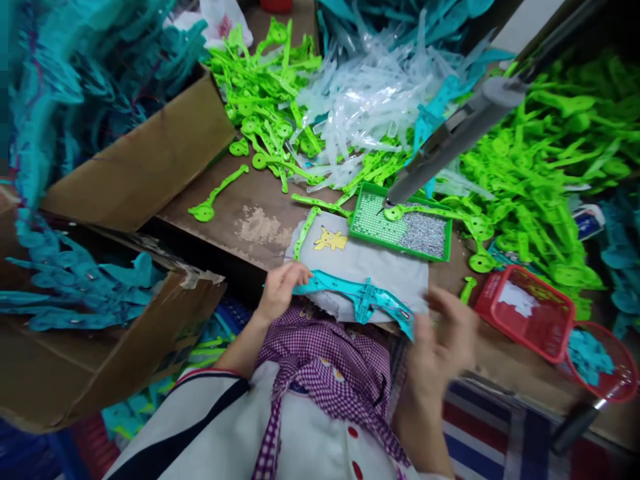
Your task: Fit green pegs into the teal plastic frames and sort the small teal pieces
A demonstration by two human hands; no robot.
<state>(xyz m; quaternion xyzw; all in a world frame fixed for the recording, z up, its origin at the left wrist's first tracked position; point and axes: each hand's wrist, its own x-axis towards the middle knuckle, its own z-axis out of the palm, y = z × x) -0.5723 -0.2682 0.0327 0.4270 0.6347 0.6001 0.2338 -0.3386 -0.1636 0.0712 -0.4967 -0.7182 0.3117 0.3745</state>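
A teal plastic toy bow (363, 297) lies crosswise at the table's front edge, over a grey cloth (395, 270) with a yellow cartoon print. My left hand (284, 287) pinches its left end between thumb and fingers. Just beyond its right end is my right hand (443, 340), smeared by motion, thumb and fingers apart with nothing visible between them. Behind the bow stands a green tray (356, 230) of small silvery pieces. A grey power screwdriver (445, 143) hangs over it, its thin tip above the tray. One bright green arm (306, 233) rests on the cloth's left side.
Piles of green parts (545, 167) and clear plastic strips (370, 93) cover the table's back. Cardboard boxes (145, 153) with teal parts stand left. To the right are a red basket (533, 313) and a round red container (623, 373) with teal pieces.
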